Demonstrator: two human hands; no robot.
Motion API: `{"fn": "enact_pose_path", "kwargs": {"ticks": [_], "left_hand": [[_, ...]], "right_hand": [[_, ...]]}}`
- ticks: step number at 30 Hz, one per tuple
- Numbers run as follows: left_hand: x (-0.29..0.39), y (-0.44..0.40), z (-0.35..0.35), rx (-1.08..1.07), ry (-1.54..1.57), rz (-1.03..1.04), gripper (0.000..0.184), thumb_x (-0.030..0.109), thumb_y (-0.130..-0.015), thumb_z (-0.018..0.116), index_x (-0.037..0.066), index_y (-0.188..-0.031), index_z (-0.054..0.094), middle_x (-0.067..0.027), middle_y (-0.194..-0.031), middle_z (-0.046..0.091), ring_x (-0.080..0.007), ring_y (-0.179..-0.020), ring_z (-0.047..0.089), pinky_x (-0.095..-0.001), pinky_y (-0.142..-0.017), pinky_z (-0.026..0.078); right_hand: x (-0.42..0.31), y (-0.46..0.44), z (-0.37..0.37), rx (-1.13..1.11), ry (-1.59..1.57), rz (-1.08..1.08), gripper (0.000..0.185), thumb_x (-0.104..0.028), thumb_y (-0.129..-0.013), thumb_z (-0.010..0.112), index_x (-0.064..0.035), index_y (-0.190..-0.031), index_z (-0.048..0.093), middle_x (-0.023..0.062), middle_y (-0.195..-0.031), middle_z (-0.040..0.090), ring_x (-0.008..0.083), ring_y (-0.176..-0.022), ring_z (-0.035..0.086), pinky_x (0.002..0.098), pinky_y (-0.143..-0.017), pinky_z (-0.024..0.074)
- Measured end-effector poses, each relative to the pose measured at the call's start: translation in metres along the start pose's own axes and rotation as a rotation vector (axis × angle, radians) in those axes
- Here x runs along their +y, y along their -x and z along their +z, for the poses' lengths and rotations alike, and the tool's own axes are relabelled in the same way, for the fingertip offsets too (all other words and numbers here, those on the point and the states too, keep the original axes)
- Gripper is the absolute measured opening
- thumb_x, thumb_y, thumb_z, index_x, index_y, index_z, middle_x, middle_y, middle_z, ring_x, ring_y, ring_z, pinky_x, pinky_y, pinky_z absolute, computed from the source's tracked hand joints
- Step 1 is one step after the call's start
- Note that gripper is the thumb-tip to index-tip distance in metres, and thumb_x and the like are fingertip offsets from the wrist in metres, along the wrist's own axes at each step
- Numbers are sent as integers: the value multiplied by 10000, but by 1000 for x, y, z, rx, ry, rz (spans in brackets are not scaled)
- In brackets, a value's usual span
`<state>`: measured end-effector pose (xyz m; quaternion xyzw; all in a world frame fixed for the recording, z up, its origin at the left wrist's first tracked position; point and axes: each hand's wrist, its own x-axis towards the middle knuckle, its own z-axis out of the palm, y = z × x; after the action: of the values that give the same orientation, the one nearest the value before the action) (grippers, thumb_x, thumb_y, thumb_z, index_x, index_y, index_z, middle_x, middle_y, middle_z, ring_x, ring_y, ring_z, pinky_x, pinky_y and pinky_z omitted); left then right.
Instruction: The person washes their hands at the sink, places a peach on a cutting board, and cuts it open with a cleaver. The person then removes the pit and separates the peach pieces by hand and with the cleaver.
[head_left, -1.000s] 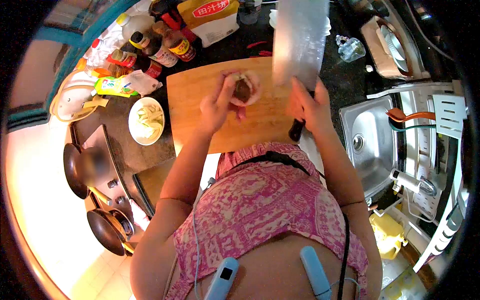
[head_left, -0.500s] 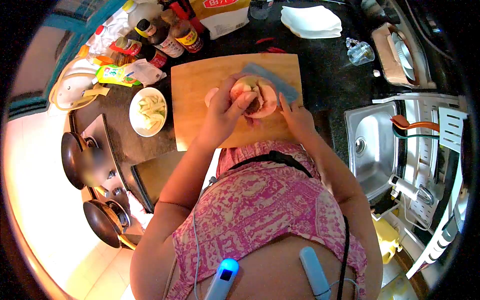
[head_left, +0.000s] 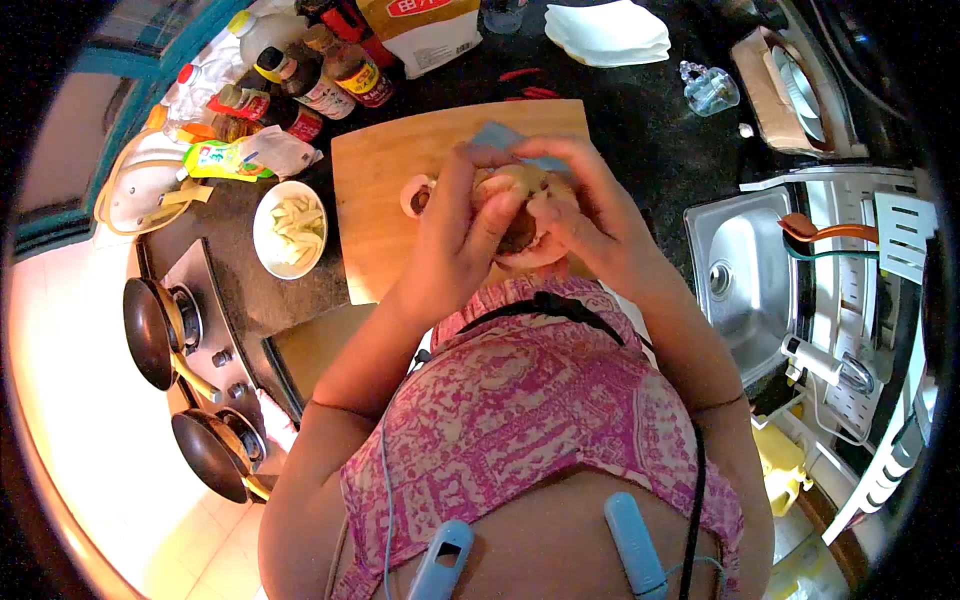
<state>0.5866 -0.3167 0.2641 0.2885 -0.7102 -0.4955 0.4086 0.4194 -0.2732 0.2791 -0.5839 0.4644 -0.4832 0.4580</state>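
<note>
Both of my hands are over the wooden cutting board [head_left: 385, 250], closed around a round, pale pinkish piece of food [head_left: 530, 258] with a dark brown middle. Its exact kind cannot be made out. My left hand [head_left: 465, 215] grips its left side, thumb near the dark middle. On the opposite side my right hand [head_left: 590, 210] curls its fingers over the top, thumb pressed to the edge. A smaller pale piece with a brown centre [head_left: 412, 195] lies left of my left hand. Behind the hands, a flat blue-grey blade-like thing [head_left: 495, 137] rests on the board, mostly hidden.
Left of the board stands a white bowl [head_left: 262, 232] of pale strips. Sauce bottles [head_left: 355, 75] and packets crowd the back left. Two pans [head_left: 210, 460] sit on the stove. White dishes [head_left: 610, 35] are at the back, a steel sink [head_left: 745, 340] at right.
My right hand has moved up and left from the board's right side and now grips the round piece with my left. The round piece has turned slightly. The view has shifted a little.
</note>
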Motion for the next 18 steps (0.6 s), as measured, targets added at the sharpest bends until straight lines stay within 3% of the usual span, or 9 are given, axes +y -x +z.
{"fn": "enact_pose_path", "kwargs": {"ticks": [2,4,6,8,9,11,12,16,18], "left_hand": [[3,0,0,4,24,15,222,174,-957,476,11,-1105,450,-87,-992,541,-142,-873,515,-278,-813,415],[4,1,-4,-4,156,-127,241,189,-970,448,12,-1135,447,-87,-998,532,-147,-865,516,-292,-815,420],[-5,9,-4,21,56,-163,264,201,-974,446,10,-1155,441,-84,-994,530,-151,-850,518,-292,-797,429],[-8,14,-3,46,-47,-199,286,213,-977,444,8,-1176,434,-81,-991,527,-155,-836,520,-292,-779,438],[-4,13,0,91,131,-280,309,228,-980,439,2,-1190,440,-74,-991,529,-155,-835,528,-277,-733,441],[-3,13,1,136,309,-367,331,243,-982,433,-3,-1204,445,-66,-991,532,-156,-834,536,-262,-687,444],[-9,10,-1,74,532,-389,346,267,-983,422,3,-1204,452,-78,-984,546,-147,-767,528,-248,-630,425],[-31,0,-9,-197,1425,-444,417,363,-986,376,25,-1204,481,-122,-954,605,-113,-499,495,-192,-401,350],[-23,0,-10,-78,1376,-510,440,395,-982,364,29,-1196,486,-133,-939,615,-96,-442,440,-192,-369,316]], "right_hand": [[3,3,2,22,8,-49,374,-252,-898,576,-53,-1195,467,107,-1012,586,197,-888,596,313,-755,482],[0,8,3,46,12,-97,343,-249,-920,548,-57,-1191,460,102,-912,595,186,-789,613,296,-674,492],[-10,14,0,-25,-641,273,290,-262,-957,483,-61,-1164,456,64,-681,528,141,-556,545,267,-485,440],[-6,12,6,20,-511,218,287,-277,-965,464,-67,-1159,445,40,-618,475,119,-491,486,253,-430,402],[-3,9,8,63,-379,160,285,-293,-974,445,-72,-1155,433,16,-555,422,97,-426,427,239,-375,364],[-10,5,5,61,-510,214,285,-295,-984,407,-60,-1142,431,44,-637,492,99,-451,454,228,-373,371],[-12,2,2,58,-637,265,291,-298,-994,369,-48,-1130,428,72,-720,563,100,-477,481,217,-371,377],[22,5,-12,43,-624,340,283,-298,-976,423,-64,-1135,434,67,-757,574,116,-524,515,224,-402,402],[69,13,-14,99,-309,442,264,-248,-945,496,-79,-1139,439,61,-808,578,127,-599,545,237,-466,438]]}}
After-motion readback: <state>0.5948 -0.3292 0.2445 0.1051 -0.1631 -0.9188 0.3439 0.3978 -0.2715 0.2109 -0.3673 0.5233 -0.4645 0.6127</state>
